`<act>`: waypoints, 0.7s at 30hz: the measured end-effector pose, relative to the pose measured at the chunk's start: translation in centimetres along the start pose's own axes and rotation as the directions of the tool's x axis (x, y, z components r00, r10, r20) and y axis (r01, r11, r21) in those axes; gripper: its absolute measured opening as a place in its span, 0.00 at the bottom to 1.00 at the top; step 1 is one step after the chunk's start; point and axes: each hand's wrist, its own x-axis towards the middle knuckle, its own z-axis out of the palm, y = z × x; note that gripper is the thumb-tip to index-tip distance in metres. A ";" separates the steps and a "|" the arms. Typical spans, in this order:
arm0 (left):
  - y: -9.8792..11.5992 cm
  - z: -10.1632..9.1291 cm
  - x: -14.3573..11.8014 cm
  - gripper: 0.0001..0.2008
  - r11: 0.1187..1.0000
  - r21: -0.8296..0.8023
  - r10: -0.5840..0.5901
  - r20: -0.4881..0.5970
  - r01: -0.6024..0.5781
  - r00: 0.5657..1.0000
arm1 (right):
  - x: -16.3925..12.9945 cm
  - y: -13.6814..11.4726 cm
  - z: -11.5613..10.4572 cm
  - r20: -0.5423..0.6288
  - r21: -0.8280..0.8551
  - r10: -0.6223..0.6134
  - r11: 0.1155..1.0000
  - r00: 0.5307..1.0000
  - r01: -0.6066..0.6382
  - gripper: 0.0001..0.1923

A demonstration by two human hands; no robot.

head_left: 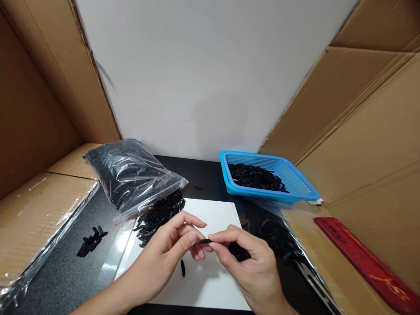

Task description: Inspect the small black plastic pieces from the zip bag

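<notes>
My right hand (246,262) pinches one end of a small, slender black piece (205,241) between thumb and index finger. The thumb and bent fingers of my left hand (177,240) close on its other end, with the index finger stretched out above. Both hands are over a white board (200,288). A pile of similar black pieces (160,216) lies at the board's back left, and one loose piece (183,268) rests just below my left hand. More black pieces (239,251) are partly hidden behind my right hand's fingers.
A clear plastic bag (131,170) full of dark pieces lies at the back left. At the back right stands a blue basket (295,175) with black pieces inside. A small heap (91,241) lies far left. A red object (364,262) rests on cardboard at right.
</notes>
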 end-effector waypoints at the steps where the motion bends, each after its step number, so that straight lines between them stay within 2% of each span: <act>1: -0.1 -0.1 0.0 0.13 0.998 0.062 0.025 -0.034 -0.023 0.999 | 0.0 0.0 0.0 -0.005 -0.011 -0.006 1.000 1.000 0.006 0.05; 3: 0.1 -0.6 0.0 0.17 0.974 0.222 0.050 -0.038 -0.040 0.998 | 0.2 0.0 -0.1 -0.025 -0.030 -0.019 0.999 1.000 0.018 0.05; 4: 0.3 -0.9 0.0 0.19 0.950 0.311 0.043 0.013 -0.044 0.999 | 0.2 0.1 -0.2 -0.035 -0.033 -0.021 0.999 0.999 0.020 0.05; 5: 0.5 -1.3 0.0 0.19 0.914 0.401 0.021 0.112 -0.064 0.993 | 0.3 0.1 -0.3 -0.046 -0.032 -0.018 0.999 0.999 0.017 0.05; 7: 1.2 -2.1 -0.1 0.13 0.811 0.553 -0.026 0.359 -0.191 0.933 | 0.5 0.2 -0.4 -0.067 -0.026 -0.008 1.000 0.998 0.006 0.05; 8: 1.5 -2.5 -0.1 0.13 0.748 0.612 -0.035 0.423 -0.257 0.905 | 0.5 0.2 -0.5 -0.075 -0.022 -0.002 1.000 0.997 0.000 0.04; 11: 1.5 -3.4 -0.1 0.22 0.558 0.763 -0.061 0.430 -0.326 0.901 | 0.5 0.3 -0.7 -0.077 -0.003 0.027 1.000 0.997 -0.027 0.04; 14: 0.4 -3.6 0.0 0.18 0.449 0.817 -0.060 0.431 -0.361 0.900 | 0.4 0.3 -0.7 -0.065 0.031 0.081 0.996 0.995 -0.079 0.02; 16: -0.6 -3.4 0.1 0.13 0.421 0.814 -0.038 0.455 -0.399 0.889 | 0.4 0.3 -0.7 -0.049 0.075 0.147 0.987 0.988 -0.143 0.03; 18: -1.3 -3.2 0.2 0.11 0.439 0.797 -0.015 0.467 -0.414 0.884 | 0.4 0.3 -0.6 -0.024 0.132 0.219 0.968 0.975 -0.215 0.06; 21: -1.3 -2.7 0.6 0.10 0.565 0.770 -0.009 0.365 -0.296 0.931 | 0.5 0.4 -0.5 0.011 0.209 0.304 0.931 0.952 -0.300 0.10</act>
